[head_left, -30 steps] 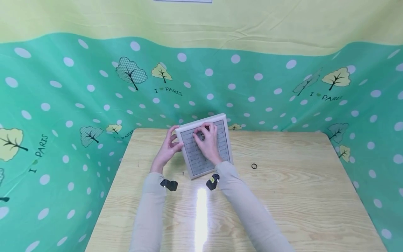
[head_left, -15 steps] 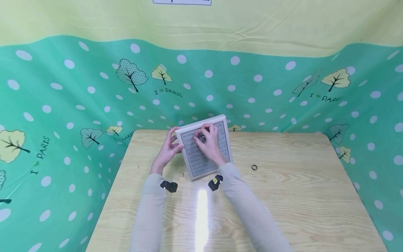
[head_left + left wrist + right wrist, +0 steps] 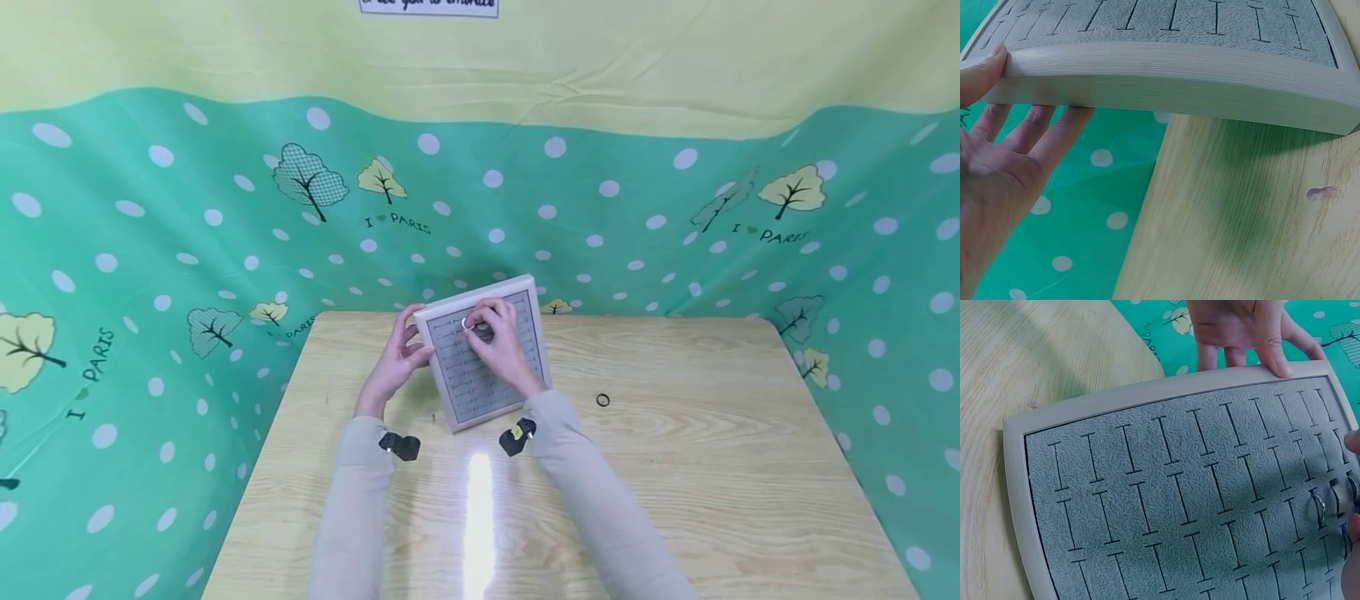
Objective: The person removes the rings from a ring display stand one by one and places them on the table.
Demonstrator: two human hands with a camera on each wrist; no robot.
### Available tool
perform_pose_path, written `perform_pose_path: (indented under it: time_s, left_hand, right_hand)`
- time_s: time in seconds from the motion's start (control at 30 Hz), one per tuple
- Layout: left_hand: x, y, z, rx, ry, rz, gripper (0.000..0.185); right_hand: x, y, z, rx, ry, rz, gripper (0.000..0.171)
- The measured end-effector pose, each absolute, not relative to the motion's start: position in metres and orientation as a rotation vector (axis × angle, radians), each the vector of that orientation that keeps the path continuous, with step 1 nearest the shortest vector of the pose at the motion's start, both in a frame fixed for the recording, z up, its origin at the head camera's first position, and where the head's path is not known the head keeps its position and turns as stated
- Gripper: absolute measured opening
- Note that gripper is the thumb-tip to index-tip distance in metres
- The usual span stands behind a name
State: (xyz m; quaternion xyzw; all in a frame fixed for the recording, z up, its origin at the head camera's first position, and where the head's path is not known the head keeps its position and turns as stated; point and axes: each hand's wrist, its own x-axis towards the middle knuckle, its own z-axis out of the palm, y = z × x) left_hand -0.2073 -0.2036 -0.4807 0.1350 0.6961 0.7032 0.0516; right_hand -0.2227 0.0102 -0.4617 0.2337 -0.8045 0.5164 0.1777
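A grey felt ring display tray [image 3: 472, 387] with a pale frame stands tilted up at the back of the table. My left hand [image 3: 392, 367] grips its left edge, thumb [image 3: 985, 72] on the front rim and fingers behind. My right hand [image 3: 498, 342] is over the upper part of the felt, thumb and index finger pinching a pale ring [image 3: 467, 323]. In the right wrist view, a silver ring [image 3: 1318, 509] and a wider pale ring [image 3: 1338, 497] sit close to its fingertips, which are cut off by the frame edge. Rows of slots cover the felt.
A black ring [image 3: 603, 400] lies on the wooden table [image 3: 712, 467] right of the tray. A tiny object [image 3: 433, 417], too small to identify, lies left of the tray's lower corner. Green dotted cloth [image 3: 630, 208] hangs behind and at both sides.
The pale ring at my right fingertips has turned, showing its round outline more clearly. My right wrist has shifted slightly down and right. My left hand keeps its grip on the tray.
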Motion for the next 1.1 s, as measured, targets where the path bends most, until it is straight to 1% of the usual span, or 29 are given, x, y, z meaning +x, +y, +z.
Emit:
perform_pose_path:
  time_s: [0.47,0.9,1.1]
  left_hand:
    - [-0.207,-0.205,-0.481,0.392,2.128,2.148,0.076]
    - [-0.21,-0.203,-0.481,0.419,2.135,2.137,0.076]
    - [-0.208,-0.203,-0.482,0.402,2.128,2.135,0.076]
  right_hand:
    - [-0.217,0.025,-0.462,0.599,-2.209,1.461,0.011]
    - [-0.21,0.065,-0.478,0.57,-2.178,1.529,0.012]
    - [-0.2,0.086,-0.491,0.503,-2.205,1.555,0.013]
